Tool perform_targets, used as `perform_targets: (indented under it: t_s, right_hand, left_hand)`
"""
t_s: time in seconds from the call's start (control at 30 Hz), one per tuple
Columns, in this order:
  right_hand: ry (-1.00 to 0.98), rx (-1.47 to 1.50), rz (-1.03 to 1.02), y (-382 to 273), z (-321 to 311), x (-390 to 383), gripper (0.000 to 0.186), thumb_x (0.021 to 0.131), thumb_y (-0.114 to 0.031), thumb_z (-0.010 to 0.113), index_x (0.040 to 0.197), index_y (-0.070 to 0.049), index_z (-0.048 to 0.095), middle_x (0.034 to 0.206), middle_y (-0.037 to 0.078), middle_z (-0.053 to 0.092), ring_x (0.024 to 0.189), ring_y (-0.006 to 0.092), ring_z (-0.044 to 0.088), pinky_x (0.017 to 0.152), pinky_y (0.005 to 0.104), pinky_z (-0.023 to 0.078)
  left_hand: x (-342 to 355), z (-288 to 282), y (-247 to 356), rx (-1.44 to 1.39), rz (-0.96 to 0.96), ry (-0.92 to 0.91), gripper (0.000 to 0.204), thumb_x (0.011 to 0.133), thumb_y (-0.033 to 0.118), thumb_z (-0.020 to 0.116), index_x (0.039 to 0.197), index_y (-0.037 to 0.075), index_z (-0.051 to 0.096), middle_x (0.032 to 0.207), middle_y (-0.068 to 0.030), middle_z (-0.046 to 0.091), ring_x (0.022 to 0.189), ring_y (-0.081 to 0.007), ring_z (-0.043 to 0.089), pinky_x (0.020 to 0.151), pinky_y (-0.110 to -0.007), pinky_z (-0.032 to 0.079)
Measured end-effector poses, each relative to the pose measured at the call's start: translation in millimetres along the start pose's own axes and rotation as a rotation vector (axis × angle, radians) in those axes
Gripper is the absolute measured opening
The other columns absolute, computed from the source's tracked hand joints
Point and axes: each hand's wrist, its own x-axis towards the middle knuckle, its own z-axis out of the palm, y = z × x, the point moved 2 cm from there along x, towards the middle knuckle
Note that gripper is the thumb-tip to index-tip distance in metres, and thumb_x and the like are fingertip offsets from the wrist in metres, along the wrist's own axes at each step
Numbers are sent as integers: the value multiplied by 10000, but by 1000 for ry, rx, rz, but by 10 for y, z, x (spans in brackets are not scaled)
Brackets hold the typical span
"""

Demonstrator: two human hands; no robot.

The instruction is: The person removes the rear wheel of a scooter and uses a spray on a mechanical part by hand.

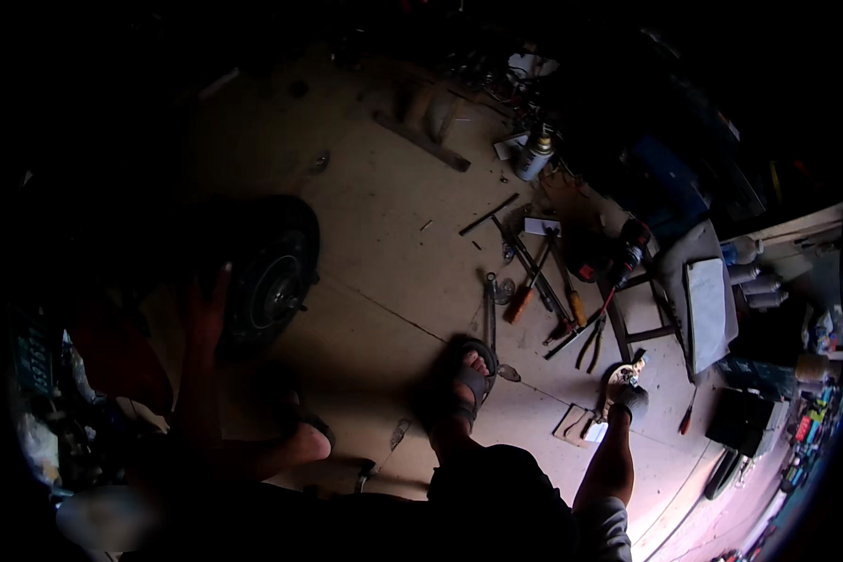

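The right hand [632, 401] is low over the floor [375, 253], at a pale, rounded part [622, 377] just beyond its fingers; whether it grips the part or only touches it, I cannot tell. Just left of that hand lies a flat square piece [574, 424] with something white on it, and to its right a red-handled screwdriver [687, 420]. Between the two hands, a sandalled foot [470, 379] stands on the floor.

The left hand [206, 304], in deep shadow, has its fingers stretched and apart at the near left side of a dark wheel [279, 290]; contact is unclear.

Just beyond the right hand are pliers [591, 348]. Farther and to its left lie a long wrench [490, 309], an orange-handled tool [522, 305] and a yellow-handled one [577, 309]. Beyond the right hand and to its right, a white pad [708, 314] leans on a stool. A red-and-black power drill [633, 248] sits farther out. Farthest ahead are a spray can [535, 159] and a wooden bar [421, 142].
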Motion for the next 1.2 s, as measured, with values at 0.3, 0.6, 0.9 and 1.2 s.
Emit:
perform_targets:
  t_s: [0.3, 0.6, 0.9, 1.2]
  right_hand:
    - [-450, 719, -16, -532, 36, -1161, 300, 940, -201, 787, 1140, 20, 756, 872, 88, 762, 676, 181, 692, 608, 336, 573]
    - [-882, 682, -1502, -3866, -1125, -3243, 129, 922, -139, 756, 1029, -72, 782, 881, 91, 773, 754, 218, 736, 719, 331, 595]
    - [-1484, 500, -891, -5126, -1244, -5216, 336, 938, -209, 795, 1208, -14, 754, 885, 60, 738, 714, 155, 679, 640, 312, 577]
    - [-1446, 1069, 18, -3582, 148, -6556, 253, 963, -133, 777, 1180, -13, 730, 844, 63, 702, 632, 171, 659, 568, 336, 591]
  left_hand:
    - [-54, -187, 53, -35, -60, 78, 556, 938, 533, 773, 1196, 41, 767, 1059, -241, 788, 1017, -436, 761, 874, -484, 597]
    - [-28, -273, 151, 92, -63, 109, 616, 885, 653, 742, 1036, 56, 777, 897, -219, 778, 869, -426, 766, 765, -518, 606]
    - [-43, -218, 6, 90, -94, 117, 664, 861, 681, 734, 1072, 54, 793, 890, -196, 790, 854, -388, 782, 752, -507, 621]
    - [-75, -216, -122, 3, -61, 175, 631, 872, 632, 769, 1044, 25, 770, 875, -248, 773, 854, -443, 766, 798, -526, 616]
